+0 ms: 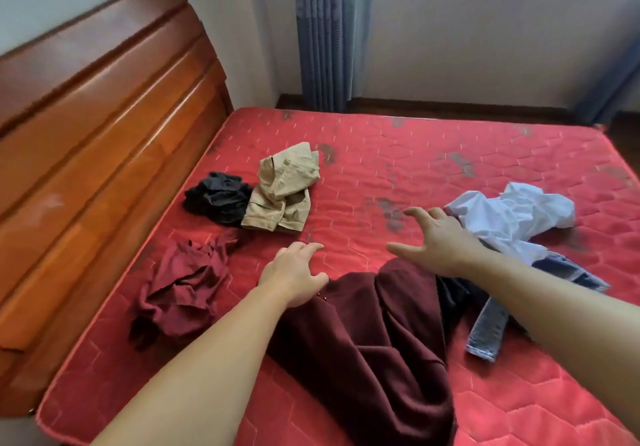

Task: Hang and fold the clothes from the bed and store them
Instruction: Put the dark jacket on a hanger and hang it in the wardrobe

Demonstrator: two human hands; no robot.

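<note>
A dark maroon garment [367, 334] lay nearest, spread in heavy folds across the near part of the red mattress [433, 154], running from between the two forearms down to the bottom edge of the view. At the far left stood the wooden headboard [104, 116]. Just beside it, on the mattress, a crumpled red shirt [183, 286] lay in a heap, and beyond it a bunched black garment [218, 197] touched a pair of folded tan shorts [284, 189]. The left hand [294, 272] reached forward, palm down, over the upper edge of the dark maroon garment, its fingers loosely extended and holding nothing; whether it touched the cloth could not be told. To the right, the right hand [440, 237] hovered above the mattress with fingers [415, 213] spread wide and slightly bent, thumb stretched out to the left, gripping nothing. Under the right forearm lay blue jeans [491, 327] over a dark piece of cloth, and farther right a crumpled white shirt [512, 217] rested on the mattress, its near edge overlapping the jeans. Behind the bed, a blue curtain [325, 29] hung against the pale wall.
</note>
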